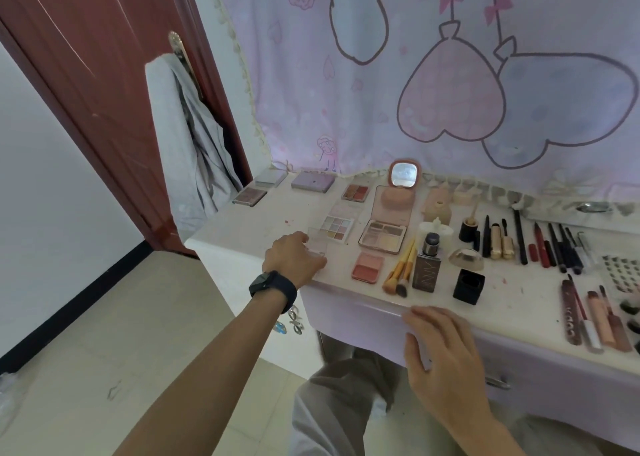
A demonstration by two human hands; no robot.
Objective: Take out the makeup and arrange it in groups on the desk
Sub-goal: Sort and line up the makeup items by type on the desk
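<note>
The right hand (446, 362) lies flat on the front edge of the desk (242, 227), fingers straight and close together, holding nothing. At its 11 o'clock, a bottle (427, 265), brushes (401, 270) and a blush (367, 267) sit between it and the left hand (292, 260). That hand curls its fingers round the near end of a clear case (318, 242), which juts out at 1 o'clock from the knuckles. Just beyond lies a pastel palette (336, 229); a mirror (404, 175) stands farther back.
</note>
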